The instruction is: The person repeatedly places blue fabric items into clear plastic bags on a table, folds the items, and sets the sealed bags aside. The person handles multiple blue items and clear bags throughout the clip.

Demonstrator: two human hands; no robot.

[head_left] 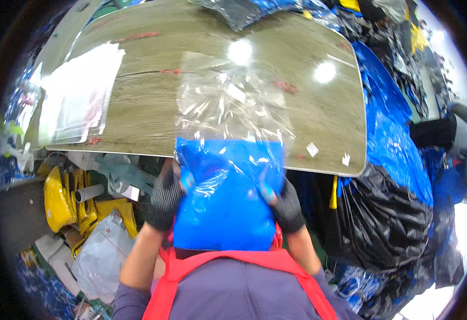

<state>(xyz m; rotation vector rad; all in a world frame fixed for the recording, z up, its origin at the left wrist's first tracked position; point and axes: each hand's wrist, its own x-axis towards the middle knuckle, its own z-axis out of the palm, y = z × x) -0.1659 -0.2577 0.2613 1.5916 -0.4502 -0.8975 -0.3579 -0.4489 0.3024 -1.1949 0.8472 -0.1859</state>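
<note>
A folded bright blue sheet-like item [225, 202] lies inside a clear plastic bag [228, 109]. The bag's see-through part stretches over the table, while the blue part hangs past its near edge against my body. My left hand [168, 194], in a dark grey knit glove with blue fingertips, grips the bag's left side. On the right side my right hand [285, 204], gloved the same way, holds it with the thumb on top. The fingers underneath are hidden by the blue item.
A wood-patterned table [143, 117] spans the front, with a stack of clear bags [76, 98] at its left. Yellow packets [60, 200] and a whitish plastic bag [103, 256] lie below left. Black bagging [388, 218] and blue sheeting [393, 133] crowd the right side.
</note>
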